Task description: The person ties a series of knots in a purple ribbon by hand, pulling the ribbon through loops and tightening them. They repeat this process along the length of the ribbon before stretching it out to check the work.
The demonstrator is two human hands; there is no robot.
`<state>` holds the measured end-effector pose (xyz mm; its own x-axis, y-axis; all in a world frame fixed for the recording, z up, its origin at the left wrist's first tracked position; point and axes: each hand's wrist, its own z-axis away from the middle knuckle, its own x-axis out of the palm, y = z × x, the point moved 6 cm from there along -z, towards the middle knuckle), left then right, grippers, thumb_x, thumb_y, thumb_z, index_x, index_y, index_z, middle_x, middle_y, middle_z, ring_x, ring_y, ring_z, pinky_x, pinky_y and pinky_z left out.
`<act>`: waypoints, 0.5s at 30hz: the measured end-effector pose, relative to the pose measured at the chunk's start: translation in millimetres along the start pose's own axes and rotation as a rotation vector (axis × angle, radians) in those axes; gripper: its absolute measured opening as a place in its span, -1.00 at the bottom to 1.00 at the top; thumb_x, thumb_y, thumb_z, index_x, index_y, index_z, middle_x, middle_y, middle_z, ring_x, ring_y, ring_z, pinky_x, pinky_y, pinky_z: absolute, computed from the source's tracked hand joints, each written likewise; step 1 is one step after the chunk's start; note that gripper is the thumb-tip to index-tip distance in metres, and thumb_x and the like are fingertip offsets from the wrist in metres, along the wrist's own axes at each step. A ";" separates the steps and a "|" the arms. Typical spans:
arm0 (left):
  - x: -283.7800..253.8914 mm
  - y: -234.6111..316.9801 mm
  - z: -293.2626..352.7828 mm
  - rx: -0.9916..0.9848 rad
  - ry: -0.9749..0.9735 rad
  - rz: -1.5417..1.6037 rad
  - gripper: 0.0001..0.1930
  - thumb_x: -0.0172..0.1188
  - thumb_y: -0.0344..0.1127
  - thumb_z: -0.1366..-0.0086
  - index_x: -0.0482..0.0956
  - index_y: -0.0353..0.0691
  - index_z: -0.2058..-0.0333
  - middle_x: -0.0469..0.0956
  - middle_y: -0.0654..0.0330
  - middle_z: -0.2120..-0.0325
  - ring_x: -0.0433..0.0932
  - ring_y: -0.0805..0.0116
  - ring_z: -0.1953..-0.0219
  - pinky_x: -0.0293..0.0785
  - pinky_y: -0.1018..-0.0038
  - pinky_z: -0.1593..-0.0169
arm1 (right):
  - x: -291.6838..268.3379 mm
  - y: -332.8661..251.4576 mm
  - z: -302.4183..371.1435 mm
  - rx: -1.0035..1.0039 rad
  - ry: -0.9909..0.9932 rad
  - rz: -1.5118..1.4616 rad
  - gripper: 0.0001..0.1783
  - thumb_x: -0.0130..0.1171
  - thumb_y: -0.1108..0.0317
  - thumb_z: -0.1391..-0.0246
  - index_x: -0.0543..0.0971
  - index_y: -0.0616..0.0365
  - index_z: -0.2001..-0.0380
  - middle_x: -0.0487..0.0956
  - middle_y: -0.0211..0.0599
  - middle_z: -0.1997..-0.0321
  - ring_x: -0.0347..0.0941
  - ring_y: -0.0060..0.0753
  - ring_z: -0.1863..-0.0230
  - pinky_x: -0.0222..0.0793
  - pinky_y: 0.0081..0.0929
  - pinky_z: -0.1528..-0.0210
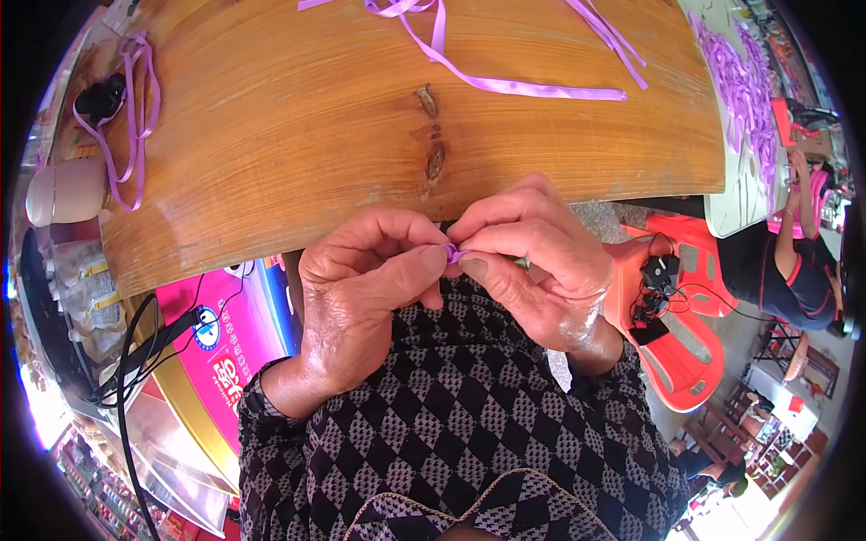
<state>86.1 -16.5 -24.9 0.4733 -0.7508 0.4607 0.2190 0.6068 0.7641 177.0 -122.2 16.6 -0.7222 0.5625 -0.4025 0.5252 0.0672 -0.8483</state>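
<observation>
A small loop of purple ribbon (pixel 454 253) is pinched between my two hands, just off the near edge of the wooden table (pixel 298 135). My left hand (pixel 365 284) holds its one side between thumb and forefinger. From the other side my right hand (pixel 541 261) grips it the same way, thumb close to the left fingertips. Most of the ribbon piece is hidden by the fingers. Farther off on the table lie more purple ribbons (pixel 532 90), long and flat, some cut off by the upper edge of the view.
At the left, a purple ribbon loop (pixel 140 117) lies by a black object (pixel 99 97) and a pale rounded object (pixel 68 191). A heap of purple ribbons (pixel 740 86) covers part of a white table at right. An orange-red chair (pixel 681 361) holds black cables; a person (pixel 803 270) is beyond.
</observation>
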 end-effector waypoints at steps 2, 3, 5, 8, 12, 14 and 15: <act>1.3 2.8 0.4 0.061 0.004 0.046 -0.89 0.11 -0.54 -0.13 0.47 -0.37 0.33 0.53 0.15 0.48 0.47 0.54 0.50 0.39 0.69 0.48 | 2.9 1.4 0.0 0.010 -0.006 -0.021 -0.85 0.19 0.57 0.12 0.47 0.22 0.41 0.49 -0.24 0.28 0.32 -0.35 0.32 0.26 -0.49 0.30; 1.8 1.6 0.7 0.061 0.006 0.046 -0.89 0.11 -0.54 -0.13 0.47 -0.37 0.33 0.53 0.15 0.48 0.47 0.54 0.50 0.39 0.69 0.48 | 4.9 2.0 -0.5 0.017 -0.013 -0.042 -0.87 0.19 0.58 0.12 0.46 0.23 0.43 0.49 -0.24 0.29 0.32 -0.36 0.34 0.26 -0.49 0.30; 3.8 3.4 1.9 0.142 -0.006 -0.038 -0.91 0.11 -0.51 -0.15 0.48 -0.37 0.34 0.53 0.15 0.49 0.46 0.54 0.51 0.39 0.68 0.47 | 7.0 3.1 -1.6 0.038 -0.007 -0.100 -0.88 0.18 0.59 0.12 0.45 0.23 0.46 0.49 -0.24 0.31 0.32 -0.37 0.35 0.26 -0.50 0.32; 7.4 4.3 5.0 0.138 -0.006 -0.096 -0.87 0.05 -0.48 -0.20 0.45 -0.38 0.28 0.52 0.13 0.50 0.44 0.53 0.54 0.38 0.67 0.46 | 7.2 5.2 0.6 0.077 0.033 -0.152 -0.88 0.14 0.64 0.13 0.44 0.22 0.50 0.48 -0.25 0.33 0.31 -0.38 0.36 0.24 -0.52 0.34; 5.2 2.5 4.3 -0.014 0.012 0.041 -0.82 -0.02 -0.46 -0.23 0.40 -0.40 0.21 0.52 0.09 0.49 0.42 0.52 0.55 0.37 0.66 0.45 | 4.9 10.7 6.0 0.114 0.175 -0.107 -0.83 0.10 0.72 0.23 0.43 0.22 0.54 0.48 -0.25 0.38 0.31 -0.39 0.40 0.19 -0.53 0.40; 5.3 3.0 4.5 -0.021 -0.020 0.065 -0.78 -0.06 -0.46 -0.25 0.36 -0.42 0.15 0.52 0.07 0.49 0.41 0.51 0.55 0.35 0.66 0.46 | 2.4 5.8 3.5 0.024 0.195 -0.002 -0.80 0.10 0.74 0.28 0.42 0.22 0.55 0.49 -0.26 0.41 0.30 -0.39 0.43 0.17 -0.53 0.42; 5.4 2.9 4.4 -0.021 -0.020 0.066 -0.78 -0.06 -0.46 -0.25 0.36 -0.42 0.15 0.52 0.07 0.49 0.41 0.51 0.55 0.35 0.66 0.46 | 1.1 0.2 3.0 -0.065 0.215 0.105 -0.78 0.10 0.75 0.33 0.42 0.22 0.56 0.49 -0.26 0.43 0.29 -0.39 0.46 0.16 -0.53 0.44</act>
<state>85.6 -19.9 -18.3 0.4700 -0.7138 0.5192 0.2054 0.6606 0.7221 174.9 -124.0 15.0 -0.5535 0.7313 -0.3986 0.6250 0.0484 -0.7791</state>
